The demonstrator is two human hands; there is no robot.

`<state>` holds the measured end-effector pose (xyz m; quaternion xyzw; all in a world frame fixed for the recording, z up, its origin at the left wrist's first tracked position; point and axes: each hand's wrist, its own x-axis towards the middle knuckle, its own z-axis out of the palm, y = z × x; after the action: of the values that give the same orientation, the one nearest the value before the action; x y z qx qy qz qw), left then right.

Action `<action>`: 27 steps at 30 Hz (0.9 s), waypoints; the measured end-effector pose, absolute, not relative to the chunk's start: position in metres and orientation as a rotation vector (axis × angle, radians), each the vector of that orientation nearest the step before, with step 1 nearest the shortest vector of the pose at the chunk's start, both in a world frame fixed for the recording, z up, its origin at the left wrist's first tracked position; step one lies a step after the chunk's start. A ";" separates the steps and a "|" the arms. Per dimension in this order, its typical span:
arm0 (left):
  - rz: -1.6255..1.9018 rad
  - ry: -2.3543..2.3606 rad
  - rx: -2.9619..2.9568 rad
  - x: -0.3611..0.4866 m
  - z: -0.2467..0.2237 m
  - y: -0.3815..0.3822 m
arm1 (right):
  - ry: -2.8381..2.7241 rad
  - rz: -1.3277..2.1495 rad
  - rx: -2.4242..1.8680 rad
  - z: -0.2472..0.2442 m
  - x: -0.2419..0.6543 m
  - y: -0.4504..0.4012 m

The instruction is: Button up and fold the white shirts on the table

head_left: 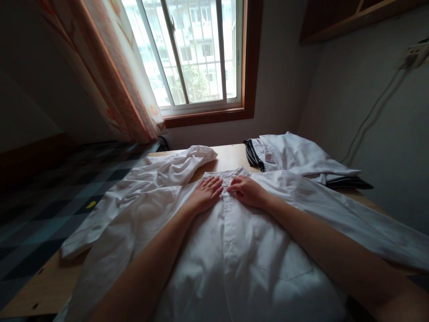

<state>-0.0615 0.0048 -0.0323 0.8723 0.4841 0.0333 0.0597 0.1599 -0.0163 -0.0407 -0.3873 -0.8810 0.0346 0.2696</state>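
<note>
A white long-sleeved shirt (231, 250) lies spread front side up, its collar (228, 172) pointing toward the window. Its button placket runs down the middle, and a chest pocket shows right of it. My left hand (206, 194) rests flat on the cloth just below the collar, fingers stretched out. Beside it, my right hand (246, 190) has its fingers curled and pinches the cloth at the top of the placket. Any button under those fingertips is too small to make out.
Under the shirt is a wooden table (43, 286). Folded white clothing (295, 152) with black striped cloth (254, 155) sits at the back right. To the left is a checkered bedspread (60, 214). Behind stand a window (201, 53) and a curtain (110, 67); a cable (372, 107) hangs at right.
</note>
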 end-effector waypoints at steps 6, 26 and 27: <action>0.075 1.498 2.661 -0.056 -0.031 0.002 | -2.380 0.131 -1.011 -0.043 0.165 -0.012; 0.667 0.956 2.827 -0.049 -0.037 0.000 | -2.233 0.608 -0.970 -0.044 0.179 -0.003; 0.661 0.982 2.800 -0.049 -0.036 0.000 | -2.226 0.643 -0.972 -0.042 0.179 -0.004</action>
<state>-0.0494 -0.0004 -0.0363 0.9199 0.3225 0.2170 0.0509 0.1790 -0.0038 -0.0419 -0.3679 -0.8424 0.2435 0.3092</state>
